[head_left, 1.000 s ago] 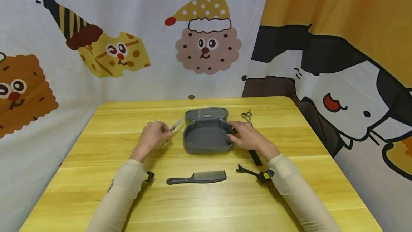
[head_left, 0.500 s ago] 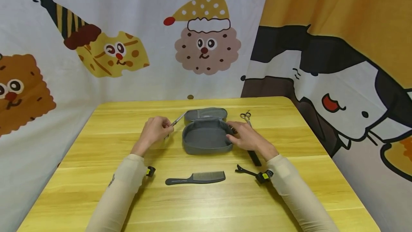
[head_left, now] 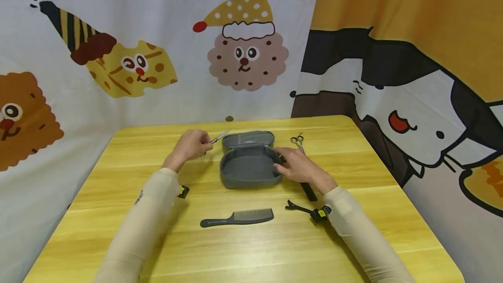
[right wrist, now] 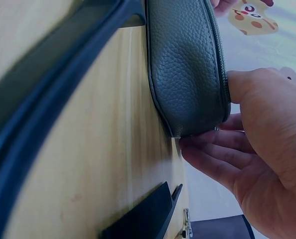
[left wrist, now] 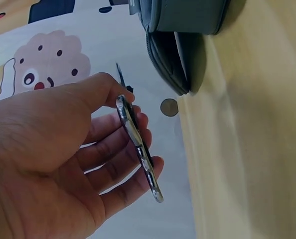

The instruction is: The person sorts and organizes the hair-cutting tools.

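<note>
My left hand (head_left: 193,144) pinches silver scissors (head_left: 220,136) between thumb and fingers, left of the grey case, blades pointing away to the right. In the left wrist view the scissors' handle (left wrist: 142,152) shows edge-on across the curled fingers. The open grey zip case (head_left: 232,183) stands on the table with its lid (head_left: 248,138) folded back and nothing inside. My right hand (head_left: 300,167) grips the case's right wall; the right wrist view has the thumb (right wrist: 245,84) at the zipped rim and fingers (right wrist: 213,154) against the outer side.
A dark comb (head_left: 251,216) lies in front of the case. A second pair of scissors (head_left: 297,141) lies behind my right hand, and a black flat piece (head_left: 308,192) beneath its wrist. A black hair clip (head_left: 297,207) lies beside the right wrist camera (head_left: 319,214).
My left hand has moved away toward the table's far side, lifting the scissors and turning their blades rightward. My right hand keeps its place on the case. The view has shifted slightly.
</note>
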`<state>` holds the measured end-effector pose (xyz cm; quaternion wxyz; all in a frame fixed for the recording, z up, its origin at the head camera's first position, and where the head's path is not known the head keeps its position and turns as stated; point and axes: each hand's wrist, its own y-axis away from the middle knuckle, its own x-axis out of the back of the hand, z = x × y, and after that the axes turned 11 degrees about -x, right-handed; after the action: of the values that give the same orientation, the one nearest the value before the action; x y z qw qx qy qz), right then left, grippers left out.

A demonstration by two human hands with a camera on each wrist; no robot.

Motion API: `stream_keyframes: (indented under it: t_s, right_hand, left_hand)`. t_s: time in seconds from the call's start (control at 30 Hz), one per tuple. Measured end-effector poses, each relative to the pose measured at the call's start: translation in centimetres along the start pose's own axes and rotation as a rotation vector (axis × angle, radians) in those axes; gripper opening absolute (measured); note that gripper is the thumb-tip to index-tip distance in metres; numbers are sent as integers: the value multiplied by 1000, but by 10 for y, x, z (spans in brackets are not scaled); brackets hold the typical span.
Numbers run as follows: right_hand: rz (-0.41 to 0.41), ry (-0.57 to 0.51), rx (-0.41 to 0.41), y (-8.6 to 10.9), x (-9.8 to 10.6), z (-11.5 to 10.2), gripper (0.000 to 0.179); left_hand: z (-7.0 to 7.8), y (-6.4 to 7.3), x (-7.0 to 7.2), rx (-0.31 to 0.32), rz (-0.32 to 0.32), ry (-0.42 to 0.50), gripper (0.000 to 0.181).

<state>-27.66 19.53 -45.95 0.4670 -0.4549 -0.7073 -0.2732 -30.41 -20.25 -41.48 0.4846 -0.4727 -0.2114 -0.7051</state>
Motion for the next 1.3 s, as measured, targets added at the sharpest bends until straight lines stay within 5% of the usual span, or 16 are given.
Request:
stream_keyframes:
  t_s: [0.23, 0.47, 0.97, 1.3]
  right_hand:
    - [1, 10, -4, -1, -1, 1, 62]
    - [7, 3, 0, -1, -2, 1, 61]
    - [-1, 2, -4, 0, 0, 0, 61]
    - [-2, 3, -8, 0, 0, 0, 60]
  left_hand:
    - [-3, -18, 8, -52, -100, -25, 16]
    - [1, -29, 15, -36, -168, -51, 17]
    - [-6, -43, 15, -32, -258, -114, 18]
    - [-9, -48, 10, -42, -323, -116, 40]
